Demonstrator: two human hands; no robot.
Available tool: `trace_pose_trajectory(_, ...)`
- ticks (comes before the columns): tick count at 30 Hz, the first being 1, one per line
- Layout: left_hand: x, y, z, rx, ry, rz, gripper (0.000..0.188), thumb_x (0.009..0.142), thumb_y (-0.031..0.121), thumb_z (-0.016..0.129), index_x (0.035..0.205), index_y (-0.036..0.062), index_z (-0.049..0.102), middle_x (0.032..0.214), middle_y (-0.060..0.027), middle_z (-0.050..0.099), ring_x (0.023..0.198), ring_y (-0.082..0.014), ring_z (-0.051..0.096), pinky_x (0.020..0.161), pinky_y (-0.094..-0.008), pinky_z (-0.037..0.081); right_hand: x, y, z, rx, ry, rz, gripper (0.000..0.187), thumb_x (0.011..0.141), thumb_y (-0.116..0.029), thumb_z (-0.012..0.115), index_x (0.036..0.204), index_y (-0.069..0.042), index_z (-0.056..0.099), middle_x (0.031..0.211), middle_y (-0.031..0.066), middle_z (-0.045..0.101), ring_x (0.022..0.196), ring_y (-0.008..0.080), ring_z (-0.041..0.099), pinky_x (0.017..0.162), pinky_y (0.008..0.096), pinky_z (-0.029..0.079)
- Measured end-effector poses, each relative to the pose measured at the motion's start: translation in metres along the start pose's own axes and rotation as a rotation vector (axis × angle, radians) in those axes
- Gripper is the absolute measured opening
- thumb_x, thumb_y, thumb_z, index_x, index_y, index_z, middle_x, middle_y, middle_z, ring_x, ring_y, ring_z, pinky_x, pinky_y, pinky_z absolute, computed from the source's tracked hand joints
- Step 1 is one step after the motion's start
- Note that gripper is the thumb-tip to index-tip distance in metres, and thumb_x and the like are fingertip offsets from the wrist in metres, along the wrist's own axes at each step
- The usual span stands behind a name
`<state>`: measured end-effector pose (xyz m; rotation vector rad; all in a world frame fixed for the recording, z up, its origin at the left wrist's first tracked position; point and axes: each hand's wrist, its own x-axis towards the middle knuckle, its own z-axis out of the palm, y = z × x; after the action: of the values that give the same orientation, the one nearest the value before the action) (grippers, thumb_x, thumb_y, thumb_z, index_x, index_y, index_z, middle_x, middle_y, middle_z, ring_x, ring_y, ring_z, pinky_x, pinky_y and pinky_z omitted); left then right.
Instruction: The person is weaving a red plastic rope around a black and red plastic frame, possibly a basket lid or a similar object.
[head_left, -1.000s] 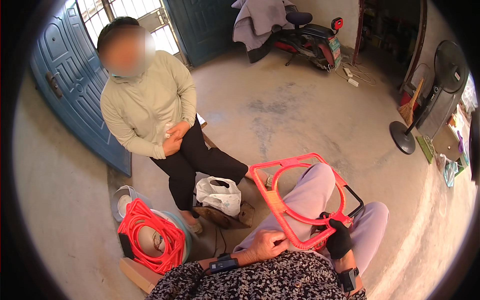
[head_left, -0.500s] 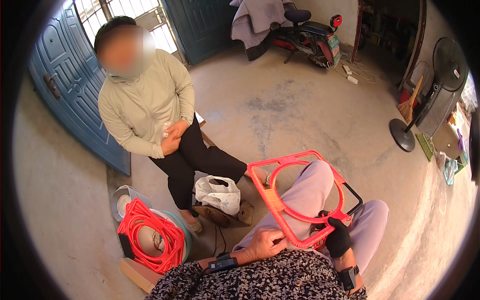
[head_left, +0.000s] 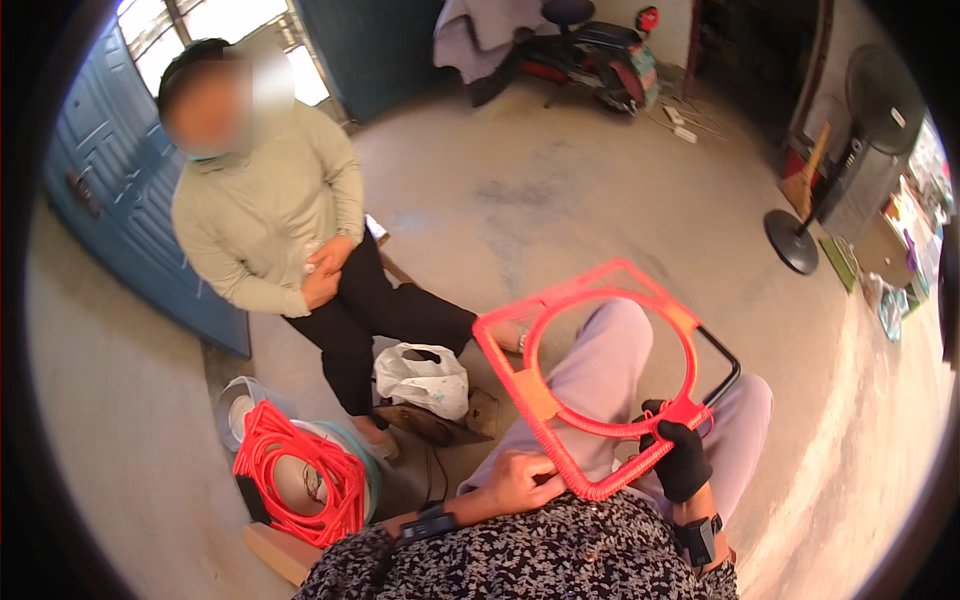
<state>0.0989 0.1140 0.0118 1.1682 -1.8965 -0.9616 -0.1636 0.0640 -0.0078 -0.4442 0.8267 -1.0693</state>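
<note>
seated person (head_left: 290, 250) | white plastic bag (head_left: 422, 380) | parked scooter (head_left: 590, 55) (partly cloth-draped) | standing fan (head_left: 850, 150)

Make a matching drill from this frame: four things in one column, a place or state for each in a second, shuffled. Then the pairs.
Things
1. red wrapped frame
2. left hand
3. white plastic bag
4. coil of red cord

Places or states
A. on the floor by the seated person's feet
B. bare, at the frame's lower left edge
C. heaped on a round tub at lower left
D. held tilted over the lap, gripped by the gloved right hand

Pairs: 1-D, 2-B, 3-A, 4-C
</note>
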Motion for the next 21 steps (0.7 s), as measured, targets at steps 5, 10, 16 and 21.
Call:
trace_pose_trajectory(5, 0.003, 0.037, -0.058, -0.221, -0.397, -0.126, 0.019, 0.085, 0.01, 0.071, 0.07, 0.0024, 0.065, 0.058, -0.0018, 0.059, 0.054, -0.0068, 0.054, 0.051, -0.027, 0.041, -0.02, -0.036, 0.003, -0.164, -0.066, -0.034, 0.052, 0.074, -0.022, 0.066, 0.118, 0.004, 0.056, 0.093, 0.0148, 0.067, 0.074, 0.0193, 0.064, 0.068, 0.0307, 0.053)
trace_pose_trajectory(10, 0.04, 0.044, -0.069, -0.357, -0.174, -0.385, 0.009, 0.09, 0.006, 0.066, 0.097, -0.0004, 0.065, 0.084, 0.0025, 0.065, 0.076, -0.0014, 0.057, 0.064, -0.0207, 0.046, -0.014, -0.053, 0.012, -0.31, -0.196, 0.074, 0.042, 0.08, -0.014, 0.067, 0.118, 0.0, 0.058, 0.104, 0.0119, 0.067, 0.087, 0.0181, 0.066, 0.07, 0.0314, 0.055)
trace_pose_trajectory(16, 0.127, 0.012, 0.003, -0.646, -0.203, -0.466, 0.036, 0.099, 0.027, 0.058, 0.124, 0.0017, 0.057, 0.116, -0.0064, 0.064, 0.105, -0.014, 0.061, 0.088, -0.031, 0.05, -0.001, -0.051, 0.03, -0.595, -0.262, 0.104, 0.041, 0.087, -0.022, 0.071, 0.121, -0.001, 0.059, 0.098, 0.0054, 0.067, 0.084, 0.0098, 0.062, 0.074, 0.0272, 0.051)
trace_pose_trajectory(21, 0.158, -0.007, 0.043, -1.237, -0.353, -0.594, 0.033, 0.099, 0.031, 0.057, 0.118, 0.0044, 0.06, 0.108, -0.0081, 0.066, 0.098, -0.0189, 0.065, 0.087, -0.0358, 0.053, -0.011, -0.043, 0.013, -0.818, -0.155, 0.071, 0.051, 0.088, -0.021, 0.072, 0.131, -0.002, 0.051, 0.1, 0.0046, 0.066, 0.089, 0.01, 0.06, 0.078, 0.0289, 0.05)
